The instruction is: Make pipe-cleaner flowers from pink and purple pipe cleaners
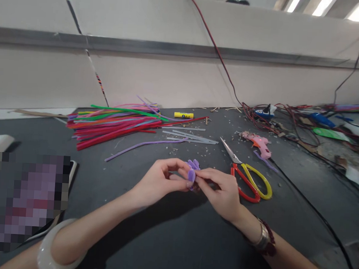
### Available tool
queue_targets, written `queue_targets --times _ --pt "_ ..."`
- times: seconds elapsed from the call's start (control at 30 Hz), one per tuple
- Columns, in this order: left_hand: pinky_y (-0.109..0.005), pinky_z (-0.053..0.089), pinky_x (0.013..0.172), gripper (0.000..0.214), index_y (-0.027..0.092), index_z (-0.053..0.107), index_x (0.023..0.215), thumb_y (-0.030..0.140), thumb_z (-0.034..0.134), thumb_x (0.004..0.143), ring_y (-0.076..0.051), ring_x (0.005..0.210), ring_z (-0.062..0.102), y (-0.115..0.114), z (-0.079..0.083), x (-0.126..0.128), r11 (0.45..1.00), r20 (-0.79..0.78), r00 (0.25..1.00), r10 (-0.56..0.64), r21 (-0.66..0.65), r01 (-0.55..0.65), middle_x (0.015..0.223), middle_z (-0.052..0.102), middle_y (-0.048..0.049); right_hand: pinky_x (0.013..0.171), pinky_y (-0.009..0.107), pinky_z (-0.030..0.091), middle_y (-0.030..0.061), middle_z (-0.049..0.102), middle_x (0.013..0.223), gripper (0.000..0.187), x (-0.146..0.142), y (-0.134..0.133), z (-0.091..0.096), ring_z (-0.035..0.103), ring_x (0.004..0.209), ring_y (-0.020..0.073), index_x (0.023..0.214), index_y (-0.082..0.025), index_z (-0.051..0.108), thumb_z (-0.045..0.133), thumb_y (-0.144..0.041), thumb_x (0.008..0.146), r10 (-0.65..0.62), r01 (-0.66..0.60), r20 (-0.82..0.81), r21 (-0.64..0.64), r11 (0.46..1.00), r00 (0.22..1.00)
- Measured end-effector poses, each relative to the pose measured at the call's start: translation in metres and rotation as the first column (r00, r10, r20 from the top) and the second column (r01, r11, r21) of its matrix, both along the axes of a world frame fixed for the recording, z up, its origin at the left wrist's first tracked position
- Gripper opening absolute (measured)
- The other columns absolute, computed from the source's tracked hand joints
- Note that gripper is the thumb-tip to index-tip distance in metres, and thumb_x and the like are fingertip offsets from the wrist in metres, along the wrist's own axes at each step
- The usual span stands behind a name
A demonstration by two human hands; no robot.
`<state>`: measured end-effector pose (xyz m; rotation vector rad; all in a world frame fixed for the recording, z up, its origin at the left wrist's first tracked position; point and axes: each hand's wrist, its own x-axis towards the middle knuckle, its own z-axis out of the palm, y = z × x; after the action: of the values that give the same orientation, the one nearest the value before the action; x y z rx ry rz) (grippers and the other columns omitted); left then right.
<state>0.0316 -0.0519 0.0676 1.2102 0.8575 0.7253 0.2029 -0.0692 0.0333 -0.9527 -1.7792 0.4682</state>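
Note:
Between both hands, above the dark table, is a small purple pipe-cleaner shape [191,175] with several bent loops. My left hand [161,177] pinches it from the left, with thumb below and fingers above. From the right, my right hand [220,189] grips its edge between thumb and forefinger. Parts of the loops are hidden behind the fingertips. Scissors [244,173] with one red and one yellow handle lie just right of my right hand, blades pointing away. A loose purple pipe cleaner [142,143] lies beyond my left hand.
A pile of colourful pipe cleaners [116,126] lies at the back left, near a yellow glue stick [183,115] and clear glue sticks [191,137]. A pink glue gun [259,145] trails a black cable. Tangled wires [292,121] fill the right. A blurred-out device [32,202] lies left.

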Motion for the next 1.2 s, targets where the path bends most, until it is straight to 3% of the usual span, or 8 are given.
queue_targets --times 0.2,0.53,1.2 --pt "-0.023 0.048 0.068 0.015 0.014 0.059 0.076 0.011 0.067 0.064 -0.013 0.068 0.063 0.001 -0.001 0.001 0.999 0.003 1.0 0.01 0.038 -0.011 0.068 0.066 0.0 0.053 0.026 0.052 0.002 0.066 0.068 0.018 -0.001 0.0 0.0 0.06 0.052 0.0123 0.088 -0.022 0.068 0.055 -0.015 0.078 0.06 -0.071 -0.073 -0.16 0.985 0.996" --pt "-0.023 0.046 0.07 0.016 0.014 0.059 0.073 0.013 0.07 0.062 -0.011 0.066 0.062 0.008 -0.012 -0.002 0.997 0.076 0.994 0.082 -0.001 -0.082 0.068 0.066 0.0002 0.05 0.025 0.056 0.002 0.067 0.073 0.012 -0.005 0.001 -0.005 0.063 0.052 0.0124 0.083 -0.021 0.068 0.059 -0.02 0.075 0.055 -0.141 -0.248 -0.344 0.928 0.967" --pt "-0.024 0.049 0.069 0.017 0.014 0.057 0.072 0.014 0.071 0.063 -0.011 0.067 0.062 0.013 -0.017 -0.005 0.991 0.149 0.983 0.109 -0.088 -0.096 0.07 0.065 0.001 0.05 0.027 0.056 0.0023 0.065 0.064 0.014 -0.005 -0.001 -0.003 0.062 0.052 0.0127 0.083 -0.016 0.067 0.063 -0.02 0.071 0.078 -0.238 -0.356 -0.43 0.871 0.931"
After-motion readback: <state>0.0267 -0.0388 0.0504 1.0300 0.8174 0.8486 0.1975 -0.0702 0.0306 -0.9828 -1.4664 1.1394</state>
